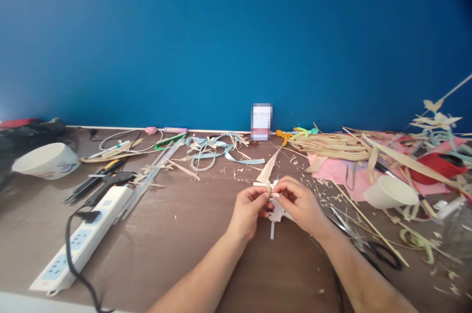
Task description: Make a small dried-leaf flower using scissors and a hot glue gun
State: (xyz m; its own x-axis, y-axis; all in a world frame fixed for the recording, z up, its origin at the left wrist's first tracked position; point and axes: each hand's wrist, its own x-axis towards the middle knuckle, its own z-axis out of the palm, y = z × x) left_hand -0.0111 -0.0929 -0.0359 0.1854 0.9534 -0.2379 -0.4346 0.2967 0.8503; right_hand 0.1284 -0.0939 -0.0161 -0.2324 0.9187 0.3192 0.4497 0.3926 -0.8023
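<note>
Both in use: left hand [250,209] and right hand [298,202], fingertips pinched narrow, hold the lower end of a dried leaf [268,169] above the table [202,219]. White glue gun [278,211] (partly hidden) noted beneath them; scissors [357,238] lie to the right.

Both bare forearms rise from the bottom edge and slant inward, the left forearm [201,273] leaning rightward and the right forearm [356,259] leaning leftward, so that they converge ahead of the body. The left hand [247,210] and the right hand [300,204] meet almost tip to tip, backs turned largely upward and outward. On each, thumb and index finger draw together in a pinch. The left hand's other fingers curl beneath its thumb; the right hand's knuckles are bent, its remaining fingers partly hidden. Both wrists look nearly straight.
</note>
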